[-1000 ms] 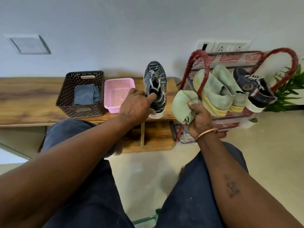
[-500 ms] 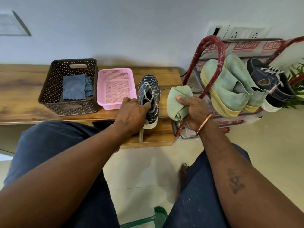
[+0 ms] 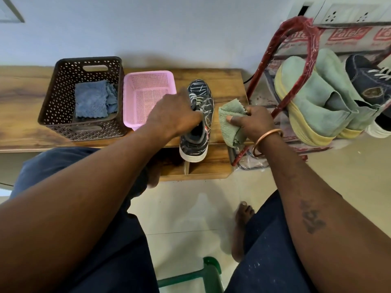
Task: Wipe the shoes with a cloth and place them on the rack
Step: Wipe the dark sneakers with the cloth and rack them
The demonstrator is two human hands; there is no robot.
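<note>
At the left of the frame a long wooden bench (image 3: 21, 106) runs along the wall. On it sits a dark brown perforated basket (image 3: 63, 98) with folded blue cloths (image 3: 93, 102) inside. Just beside it, to the right, is a smaller pink basket (image 3: 148, 81).

In the middle of the frame, the person's left hand (image 3: 171, 117) reaches in over the near corner of the pink basket. Its fingers are curled round the collar and laces of a black patterned sneaker (image 3: 198, 115). The sneaker points toe-first toward the wall at the bench's right end, with its white heel past the front edge. I cannot tell whether it rests on the wood or is raised.

Just right of the sneaker, the right hand (image 3: 254, 121) is clamped on a bunched green cloth (image 3: 229, 123), thumb pressed into the fabric. The cloth is close beside the shoe but apart from it. A copper bangle (image 3: 266, 142) circles that wrist.

At the right of the frame stands the rack (image 3: 264, 60), its frame wrapped in red. A pair of pale green shoes (image 3: 313, 98) with yellow soles lies on it, and a dark blue sneaker (image 3: 368, 81) is beside them at the frame's edge.
</note>
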